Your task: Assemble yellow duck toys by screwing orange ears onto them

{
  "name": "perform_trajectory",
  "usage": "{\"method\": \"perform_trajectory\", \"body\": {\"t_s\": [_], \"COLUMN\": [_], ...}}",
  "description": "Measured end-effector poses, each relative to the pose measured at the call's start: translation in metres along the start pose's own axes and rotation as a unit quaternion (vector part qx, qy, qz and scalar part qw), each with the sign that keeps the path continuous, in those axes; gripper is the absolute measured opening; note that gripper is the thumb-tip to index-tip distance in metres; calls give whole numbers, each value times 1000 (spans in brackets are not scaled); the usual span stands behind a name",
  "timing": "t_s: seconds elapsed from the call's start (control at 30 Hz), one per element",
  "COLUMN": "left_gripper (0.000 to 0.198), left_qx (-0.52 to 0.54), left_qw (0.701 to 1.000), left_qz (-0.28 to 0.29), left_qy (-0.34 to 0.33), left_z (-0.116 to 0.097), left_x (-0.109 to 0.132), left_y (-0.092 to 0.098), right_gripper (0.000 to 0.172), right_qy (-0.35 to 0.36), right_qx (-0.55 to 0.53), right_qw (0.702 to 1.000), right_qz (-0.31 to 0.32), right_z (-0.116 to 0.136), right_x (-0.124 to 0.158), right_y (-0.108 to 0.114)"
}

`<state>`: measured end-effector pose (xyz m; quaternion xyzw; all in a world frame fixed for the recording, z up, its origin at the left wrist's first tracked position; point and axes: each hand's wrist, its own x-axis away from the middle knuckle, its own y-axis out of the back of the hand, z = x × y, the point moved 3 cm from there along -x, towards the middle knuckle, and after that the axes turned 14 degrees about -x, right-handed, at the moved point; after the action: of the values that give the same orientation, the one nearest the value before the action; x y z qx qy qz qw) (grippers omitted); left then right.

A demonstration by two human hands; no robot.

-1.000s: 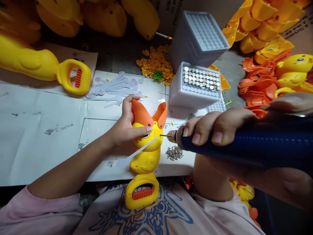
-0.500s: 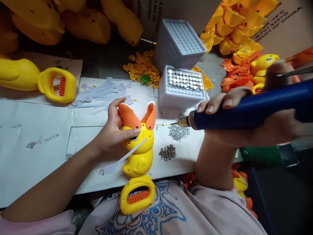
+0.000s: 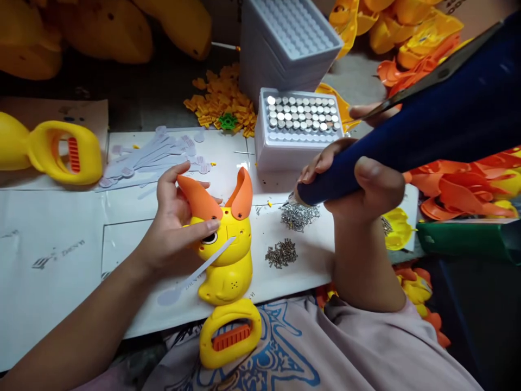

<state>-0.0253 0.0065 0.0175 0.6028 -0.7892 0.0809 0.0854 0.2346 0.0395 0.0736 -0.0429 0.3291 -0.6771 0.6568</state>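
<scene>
My left hand (image 3: pixel 173 222) is closed around the head of a yellow plastic duck toy (image 3: pixel 226 271), its thumb on the face beside the eye. The toy has an orange two-part beak (image 3: pixel 242 195) that gapes apart, and a ring handle (image 3: pixel 207 345) at its lower end, over my lap. A thin white strip (image 3: pixel 211 260) with a round end sticks out from the head. My right hand (image 3: pixel 366 190) grips a blue electric screwdriver (image 3: pixel 407 136). The tip of the screwdriver is at the edge of a pile of silver screws (image 3: pixel 299 216). Darker screws (image 3: pixel 280 253) lie nearer me.
White trays of button cells (image 3: pixel 299 122) stand behind the screws, beside small orange-yellow parts (image 3: pixel 228 103). White strips (image 3: pixel 150 157) and another yellow toy (image 3: pixel 65 152) lie at left. Orange parts (image 3: pixel 456 190), a yellow shell with screws (image 3: pixel 399 231) and a green box (image 3: pixel 459 239) are at right.
My right hand has brought the screwdriver down and left, so its tip now reaches the silver screws. My left hand still holds the toy. The view has shifted slightly.
</scene>
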Motion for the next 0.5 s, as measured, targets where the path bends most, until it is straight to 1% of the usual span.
{"method": "perform_trajectory", "body": {"t_s": [0.13,0.23,0.3,0.4,0.5], "left_gripper": [83,83,82,80,78], "left_qx": [10,13,15,24,26], "left_qw": [1000,1000,1000,1000,999], "left_qz": [-2,2,1,-5,-7], "left_qy": [-6,-14,-19,-20,-28], "left_z": [2,3,4,2,-1], "left_x": [-1,-2,-2,-1,-1], "left_y": [1,2,2,1,-2], "right_gripper": [47,47,46,44,42], "right_qy": [-28,-39,-34,-8,-13], "right_qx": [0,-9,-15,-16,4], "right_qw": [1000,999,999,999,999], "right_qz": [-2,-6,7,48,50], "right_z": [0,-4,-8,-10,-6], "right_x": [0,0,-1,-3,-3], "right_y": [-2,-1,2,6,7]}}
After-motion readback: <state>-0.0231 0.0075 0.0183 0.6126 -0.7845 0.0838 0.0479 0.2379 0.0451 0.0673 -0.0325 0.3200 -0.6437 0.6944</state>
